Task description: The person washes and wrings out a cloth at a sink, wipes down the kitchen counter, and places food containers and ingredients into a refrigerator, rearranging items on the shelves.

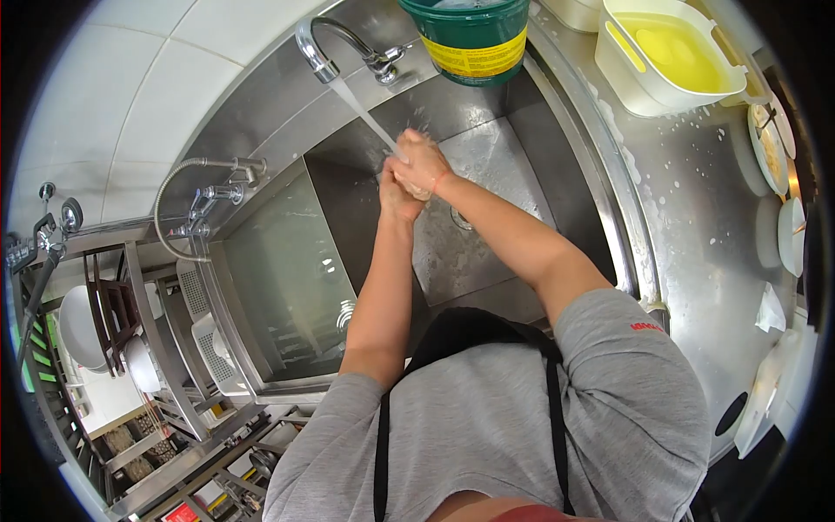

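Beneath the curved tap (323,66), a water stream (369,120) slants down from ahead and slightly left onto the right hand (423,163), the nearer, partly curled against the left hand (399,201). Whether the hands hold anything between them cannot be told; the metal basin (465,265) lies below.

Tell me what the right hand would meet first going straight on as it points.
The right hand would likely meet the water stream first, which seems to touch it now; depth is unclear.
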Available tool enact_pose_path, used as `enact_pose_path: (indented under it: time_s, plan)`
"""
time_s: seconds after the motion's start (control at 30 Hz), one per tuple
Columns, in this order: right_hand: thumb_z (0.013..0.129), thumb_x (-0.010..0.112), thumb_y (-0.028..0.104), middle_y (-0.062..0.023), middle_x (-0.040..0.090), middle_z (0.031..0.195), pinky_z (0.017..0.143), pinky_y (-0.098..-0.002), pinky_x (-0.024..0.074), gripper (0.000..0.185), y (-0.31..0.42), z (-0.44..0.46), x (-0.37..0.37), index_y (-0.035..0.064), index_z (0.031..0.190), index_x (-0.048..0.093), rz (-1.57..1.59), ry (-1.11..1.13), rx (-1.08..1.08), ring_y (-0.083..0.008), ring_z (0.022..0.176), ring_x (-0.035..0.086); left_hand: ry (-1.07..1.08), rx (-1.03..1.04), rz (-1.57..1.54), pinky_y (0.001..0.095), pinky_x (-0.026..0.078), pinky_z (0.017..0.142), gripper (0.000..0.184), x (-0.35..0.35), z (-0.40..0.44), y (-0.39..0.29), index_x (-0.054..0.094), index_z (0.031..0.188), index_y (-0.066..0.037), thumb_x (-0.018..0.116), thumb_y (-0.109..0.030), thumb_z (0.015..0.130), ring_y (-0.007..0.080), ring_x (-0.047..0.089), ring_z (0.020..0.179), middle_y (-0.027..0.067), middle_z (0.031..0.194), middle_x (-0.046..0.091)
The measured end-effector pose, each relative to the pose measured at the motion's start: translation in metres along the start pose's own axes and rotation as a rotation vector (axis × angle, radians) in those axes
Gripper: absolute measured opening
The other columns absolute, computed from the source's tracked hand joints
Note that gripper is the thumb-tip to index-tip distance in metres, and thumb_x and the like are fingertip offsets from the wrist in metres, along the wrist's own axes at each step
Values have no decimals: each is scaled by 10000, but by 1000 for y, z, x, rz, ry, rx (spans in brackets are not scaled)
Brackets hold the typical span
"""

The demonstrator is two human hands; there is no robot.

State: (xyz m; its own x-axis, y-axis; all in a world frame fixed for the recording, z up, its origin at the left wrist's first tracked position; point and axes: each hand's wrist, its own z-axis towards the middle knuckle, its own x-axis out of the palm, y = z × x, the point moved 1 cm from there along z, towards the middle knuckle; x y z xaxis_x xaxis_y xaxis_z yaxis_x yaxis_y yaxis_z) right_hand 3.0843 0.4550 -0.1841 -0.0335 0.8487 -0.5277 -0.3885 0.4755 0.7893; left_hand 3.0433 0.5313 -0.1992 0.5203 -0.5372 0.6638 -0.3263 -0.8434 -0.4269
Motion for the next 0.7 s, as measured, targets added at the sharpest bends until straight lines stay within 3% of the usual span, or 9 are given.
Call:
enact_pose_path:
  time_s: [0.03,0.1,0.13,0.23,0.4,0.47,0.6,0.67,0.7]
  plan:
    - [774,560,370,-106,578,767,718,-415,444,322,5,-8,1,55,714,583,0,1,3,-323,794,565,98,25,45,358,489,789,354,-6,2,-4,509,1098,-101,384,-375,913,206,573,924,60,1016,577]
    - [769,560,371,-101,555,725,709,-406,437,332,22,-23,1,56,665,573,241,-17,-298,-317,748,556,252,42,97,353,497,754,376,-21,16,-8,488,1129,-112,352,-396,923,217,572,927,68,1043,567]
    - [769,560,371,-101,555,725,709,-406,437,332,28,-24,-2,56,665,573,239,-19,-296,-317,748,556,248,25,99,352,496,753,379,-21,15,-9,486,1132,-109,356,-397,922,218,571,929,69,1048,565]
    - [808,515,398,-112,563,729,703,-419,430,381,37,-17,-6,56,650,572,136,161,-124,-321,737,554,67,-60,128,352,494,751,391,-16,12,-5,482,1142,-99,367,-399,919,223,568,936,73,1061,560]
    - [836,480,430,-144,566,757,719,-424,433,419,4,2,-8,43,700,565,63,119,62,-347,784,556,-94,-12,338,352,490,751,397,2,9,1,472,1159,-82,376,-384,919,228,563,949,80,1084,550]
    - [817,544,383,-133,556,855,718,-396,429,311,-13,5,-12,74,788,565,78,100,184,-334,821,542,-140,87,562,355,486,761,367,5,11,-4,458,1172,-72,356,-332,935,228,559,961,85,1100,541]
    - [775,568,455,-105,496,1077,856,-412,396,420,-18,-2,-37,111,1013,539,-98,147,291,-322,1034,485,79,26,555,380,474,830,311,9,-4,-20,456,1118,36,318,-173,934,278,553,985,153,1090,537]
    - [767,600,417,-76,408,1211,916,-413,355,459,-22,-5,-40,134,1108,483,187,224,280,-309,1120,419,24,-12,689,399,462,869,319,22,-21,-32,433,1147,53,310,-147,931,289,540,1017,167,1116,521]
    - [767,600,417,-76,408,1211,916,-413,355,459,-22,-7,-38,134,1108,483,187,224,281,-309,1120,419,112,-63,619,400,462,870,322,21,-19,-36,428,1163,44,316,-146,929,282,539,1022,164,1124,517]
